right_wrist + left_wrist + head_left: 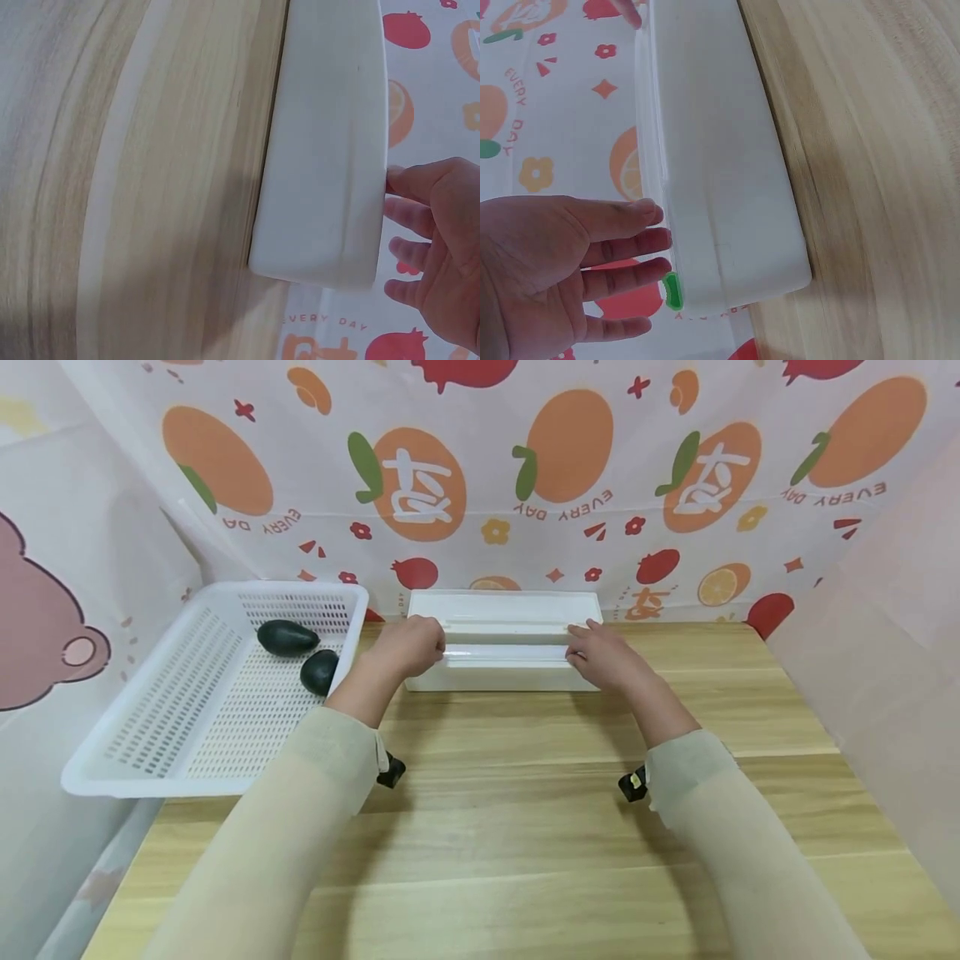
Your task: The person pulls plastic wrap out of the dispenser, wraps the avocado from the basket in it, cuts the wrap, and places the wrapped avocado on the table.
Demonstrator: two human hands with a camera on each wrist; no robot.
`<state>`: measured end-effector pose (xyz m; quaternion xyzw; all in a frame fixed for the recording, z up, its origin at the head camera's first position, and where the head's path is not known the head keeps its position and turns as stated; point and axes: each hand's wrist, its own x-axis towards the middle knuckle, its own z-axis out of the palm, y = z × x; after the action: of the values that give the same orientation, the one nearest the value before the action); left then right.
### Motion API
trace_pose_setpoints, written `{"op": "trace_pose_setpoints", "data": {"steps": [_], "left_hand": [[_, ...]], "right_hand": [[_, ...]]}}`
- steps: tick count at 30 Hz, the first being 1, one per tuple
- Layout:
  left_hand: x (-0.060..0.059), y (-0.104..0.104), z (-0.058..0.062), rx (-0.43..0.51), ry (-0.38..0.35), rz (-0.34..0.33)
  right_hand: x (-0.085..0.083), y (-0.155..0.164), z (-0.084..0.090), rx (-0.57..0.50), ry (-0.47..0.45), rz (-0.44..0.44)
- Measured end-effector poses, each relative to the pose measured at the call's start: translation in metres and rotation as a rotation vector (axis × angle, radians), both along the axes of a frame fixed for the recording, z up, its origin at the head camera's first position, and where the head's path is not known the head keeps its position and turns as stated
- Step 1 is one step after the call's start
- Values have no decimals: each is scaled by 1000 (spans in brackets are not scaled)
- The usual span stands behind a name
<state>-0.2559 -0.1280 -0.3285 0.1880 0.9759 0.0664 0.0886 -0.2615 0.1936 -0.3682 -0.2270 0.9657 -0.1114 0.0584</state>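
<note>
A long white box [504, 677] stands against the patterned backdrop, a dark gap running lengthwise between its front part and the white panel [504, 606] behind. At the box's left end is my left hand [411, 645]; in the left wrist view its fingers reach out fairly straight, their tips at the top edge beside a green clip [673, 291]. My right hand [603, 653] is at the opposite end. Its thumb and spread fingers [411, 215] meet the box's edge in the right wrist view. Whether either hand pinches the edge is hard to see.
To the left sits a white perforated basket [187, 787] with two dark green, avocado-like items [287, 637] inside. A wooden tabletop [510, 860] extends in front of the box. Fruit-printed sheeting [480, 460] hangs behind, with pale sheeting at both sides.
</note>
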Motion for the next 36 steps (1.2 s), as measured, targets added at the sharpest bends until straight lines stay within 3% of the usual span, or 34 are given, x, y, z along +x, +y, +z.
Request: {"op": "trace_pose_setpoints", "data": {"steps": [9, 22, 31, 36], "left_hand": [[-1, -2, -6, 16, 0, -34], [-3, -5, -15, 9, 18, 23], [-9, -2, -18, 51, 119, 53], [-11, -1, -19, 86, 138, 71]], "right_hand": [[-3, 0, -5, -1, 26, -13], [-4, 0, -15, 1, 151, -57], [-4, -1, -7, 31, 212, -98], [-6, -3, -3, -30, 183, -136]]}}
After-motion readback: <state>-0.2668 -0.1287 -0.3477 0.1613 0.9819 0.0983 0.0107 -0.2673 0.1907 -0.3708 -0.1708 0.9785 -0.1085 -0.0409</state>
